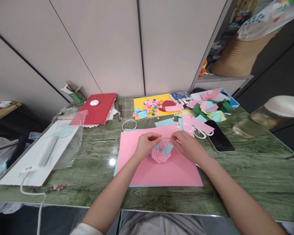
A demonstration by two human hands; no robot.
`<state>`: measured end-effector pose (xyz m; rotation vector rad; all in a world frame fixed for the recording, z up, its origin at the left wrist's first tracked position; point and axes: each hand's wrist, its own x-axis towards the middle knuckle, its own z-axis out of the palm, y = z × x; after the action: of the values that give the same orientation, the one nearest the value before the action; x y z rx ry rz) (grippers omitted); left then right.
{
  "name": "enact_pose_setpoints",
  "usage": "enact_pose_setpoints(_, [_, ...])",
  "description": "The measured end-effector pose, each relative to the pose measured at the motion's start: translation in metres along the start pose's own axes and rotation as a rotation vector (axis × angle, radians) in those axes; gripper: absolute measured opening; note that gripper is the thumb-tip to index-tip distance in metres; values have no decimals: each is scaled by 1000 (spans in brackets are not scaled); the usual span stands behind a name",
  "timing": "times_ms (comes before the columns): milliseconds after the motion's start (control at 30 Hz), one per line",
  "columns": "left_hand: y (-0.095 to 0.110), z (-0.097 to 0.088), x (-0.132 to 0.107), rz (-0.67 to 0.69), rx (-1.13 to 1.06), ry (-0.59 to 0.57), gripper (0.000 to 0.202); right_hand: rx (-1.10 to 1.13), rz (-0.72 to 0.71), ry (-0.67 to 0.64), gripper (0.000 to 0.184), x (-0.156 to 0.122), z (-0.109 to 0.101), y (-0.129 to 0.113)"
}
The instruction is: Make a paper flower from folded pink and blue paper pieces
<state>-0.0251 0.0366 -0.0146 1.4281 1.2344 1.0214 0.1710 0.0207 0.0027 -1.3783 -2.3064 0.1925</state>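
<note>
My left hand (147, 144) and my right hand (187, 146) are close together over a pink paper sheet (139, 171). Between their pinched fingertips stretches a thin pale strip (167, 138), seen almost edge-on; whether it is paper or tape I cannot tell. Just below the strip, a folded paper flower (160, 156) in pink and light blue rests on the sheet. Light blue paper peeks out beneath the pink sheet's left and lower edges. A roll of clear tape (129, 125) lies beyond my left hand, and white-handled scissors (200, 132) lie beyond my right hand, partly under pink strips (202, 125).
A phone (219, 137) and a bottle (256, 122) stand to the right. Paper scraps (210, 109) and a yellow sheet (138, 101) with small pieces line the back. A red folder (98, 111) and a corded white glue gun (40, 163) are leftward.
</note>
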Motion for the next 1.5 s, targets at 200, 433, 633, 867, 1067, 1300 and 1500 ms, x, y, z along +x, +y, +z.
enact_pose_setpoints(200, [0,-1,1,-5,-21,-5,16,-15,-10,31,8,-2,-1,1])
enact_pose_setpoints(433, [-1,-1,1,-18,-27,12,18,-43,-9,57,6,-2,1,1])
enact_pose_setpoints(633, [2,-1,1,-19,-16,15,19,-29,1,63,6,-2,2,1])
enact_pose_setpoints(867, [5,-1,0,1,-9,33,13,-41,-44,108,8,-3,3,0])
enact_pose_setpoints(1067, [5,-2,-1,40,55,52,11,-79,-84,143,13,-3,4,0])
enact_pose_setpoints(1300, [11,-5,-4,243,263,74,7,-45,-72,129,13,-4,2,1])
enact_pose_setpoints(1500, [10,-5,-5,334,391,49,9,-71,-83,160,11,-4,1,4])
